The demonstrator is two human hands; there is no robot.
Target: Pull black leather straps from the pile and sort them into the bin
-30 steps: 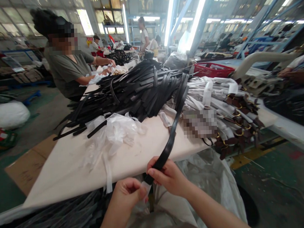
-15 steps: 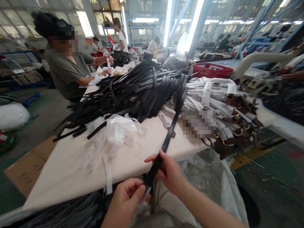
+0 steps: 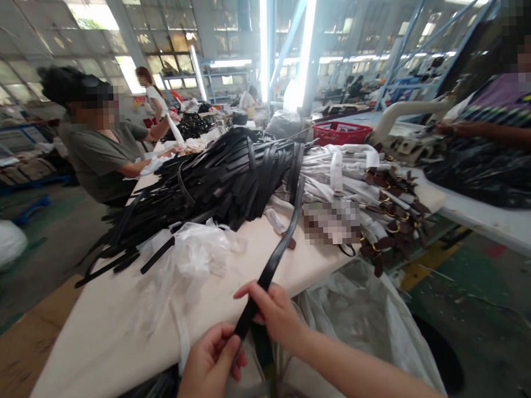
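Head view: black strap (image 3: pixel 273 261), 6 toward 1 o'clock over worktop (image 3: pixel 220 287), is pinched in left hand's (image 3: pixel 214 354) grip, held between right hand's (image 3: pixel 276 315) fingers. Probably light, pliable, slightly slick; best pinched across its flat faces.

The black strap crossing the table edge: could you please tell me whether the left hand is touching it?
Touching: the head view shows the left hand holding the black strap between thumb and fingers.
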